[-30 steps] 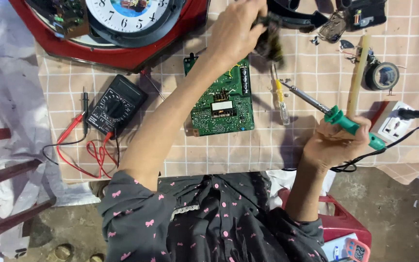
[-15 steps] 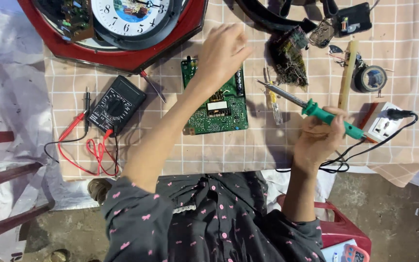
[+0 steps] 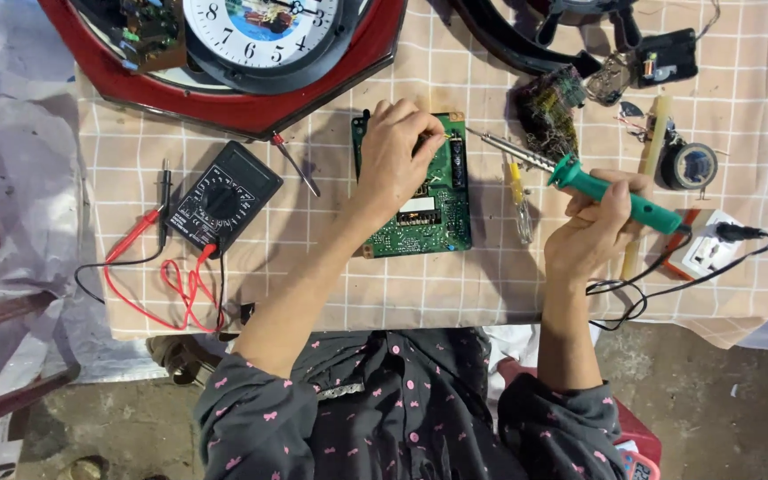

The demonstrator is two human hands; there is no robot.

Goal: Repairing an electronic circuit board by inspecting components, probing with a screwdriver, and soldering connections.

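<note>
A: Where are your 2 hands?
B: Your left hand (image 3: 397, 156) lies fingers-down on the green circuit board (image 3: 420, 213); whether it pinches anything, I cannot tell. Your right hand (image 3: 593, 231) is clamped on the green soldering iron (image 3: 611, 191), tip aimed toward the board.
A: Any containers?
B: Only the red clock case (image 3: 224, 98) beyond your left hand, holding the dial.

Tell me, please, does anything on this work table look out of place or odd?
Yes. A tangled clump of wires lies loose beyond the soldering iron in the right hand. The multimeter lies askew, its red leads hanging over the table edge.
</note>
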